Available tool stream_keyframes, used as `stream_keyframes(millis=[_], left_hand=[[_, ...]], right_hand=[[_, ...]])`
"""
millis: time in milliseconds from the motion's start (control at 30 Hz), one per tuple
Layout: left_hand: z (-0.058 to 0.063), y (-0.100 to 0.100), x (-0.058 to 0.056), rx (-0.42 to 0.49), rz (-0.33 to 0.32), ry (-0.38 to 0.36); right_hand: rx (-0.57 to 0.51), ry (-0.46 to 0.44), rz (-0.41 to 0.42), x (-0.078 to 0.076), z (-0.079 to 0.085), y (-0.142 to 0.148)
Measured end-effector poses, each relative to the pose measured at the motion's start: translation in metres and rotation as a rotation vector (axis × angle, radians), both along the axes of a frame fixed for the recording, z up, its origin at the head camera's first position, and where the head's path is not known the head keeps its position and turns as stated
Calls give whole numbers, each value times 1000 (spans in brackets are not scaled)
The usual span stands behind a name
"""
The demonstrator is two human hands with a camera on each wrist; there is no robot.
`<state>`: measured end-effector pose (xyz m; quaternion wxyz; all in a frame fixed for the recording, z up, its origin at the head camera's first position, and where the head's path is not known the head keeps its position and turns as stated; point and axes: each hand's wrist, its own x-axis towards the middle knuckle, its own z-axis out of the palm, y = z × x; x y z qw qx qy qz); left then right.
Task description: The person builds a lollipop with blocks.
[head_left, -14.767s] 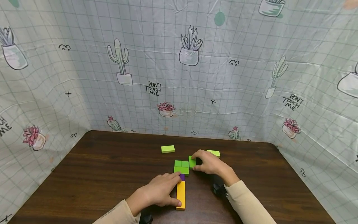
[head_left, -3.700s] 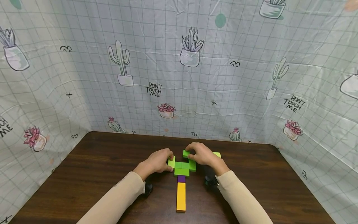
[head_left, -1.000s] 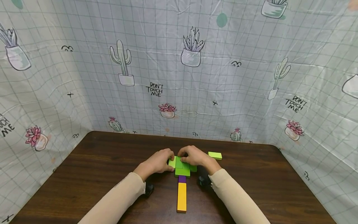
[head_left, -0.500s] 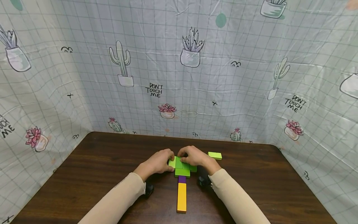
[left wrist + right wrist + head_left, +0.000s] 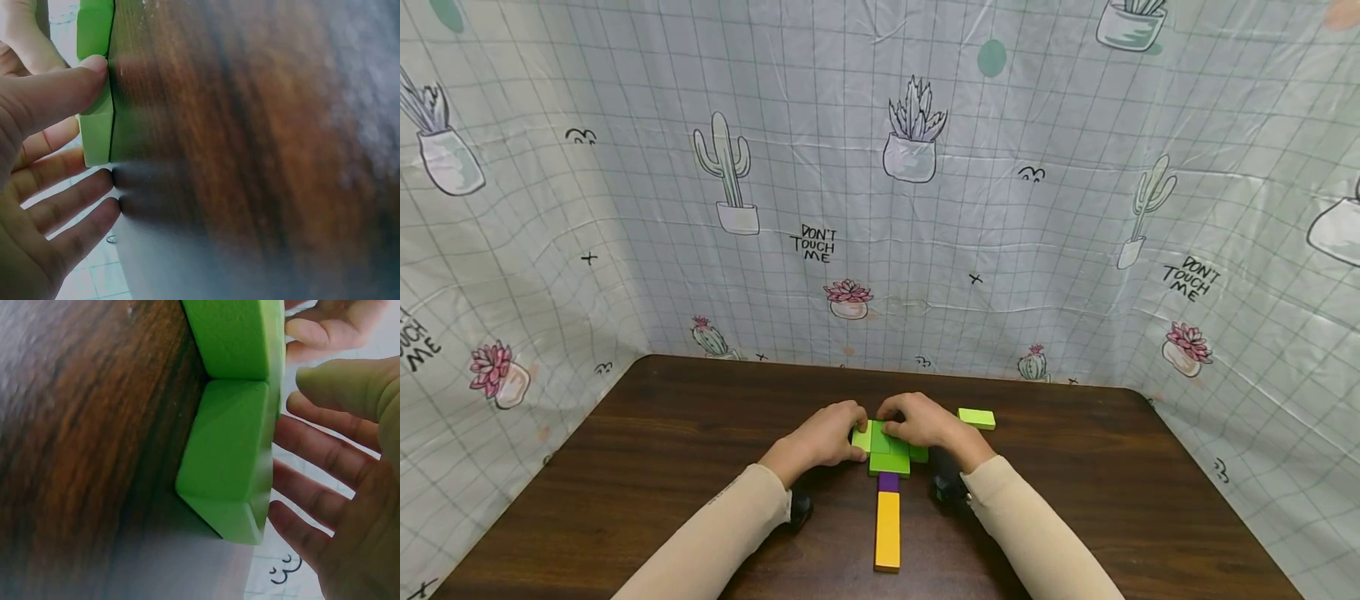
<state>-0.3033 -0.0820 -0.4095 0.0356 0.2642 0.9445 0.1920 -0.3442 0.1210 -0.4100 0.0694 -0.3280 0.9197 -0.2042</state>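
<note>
In the head view my left hand (image 5: 822, 435) pinches a light green block (image 5: 862, 438) between thumb and index finger, at the left side of a flat cluster of green blocks (image 5: 890, 462). My right hand (image 5: 922, 421) reaches over the cluster's far side, thumb and index finger about a green block (image 5: 880, 432) there; the hand covers part of it. In the right wrist view the other fingers extend behind the green blocks (image 5: 228, 437). A purple block (image 5: 888, 482) touches the cluster's near edge, and a long yellow block (image 5: 887, 532) continues from it towards me.
A loose light green block (image 5: 976, 418) lies right of the cluster, beyond the right wrist. Everything rests on a dark brown wooden table (image 5: 700, 433). A patterned cloth (image 5: 820, 167) hangs around its back and sides.
Since 3.7 s ago my right hand has brought its green block left and closer, against the cluster. Earlier, my left hand left the yellow block and brought the light green one. Almost still over the last second.
</note>
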Motion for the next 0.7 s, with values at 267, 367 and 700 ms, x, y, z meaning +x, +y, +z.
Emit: stream_keyframes(millis=[267, 367, 700], left_hand=[[0, 1, 0, -7, 5, 12], [0, 1, 1, -9, 7, 13], [-2, 0, 1, -4, -1, 23]], right_hand=[[-35, 22, -31, 9, 7, 18], [-33, 41, -37, 14, 9, 27], [-22, 161, -34, 30, 8, 59]])
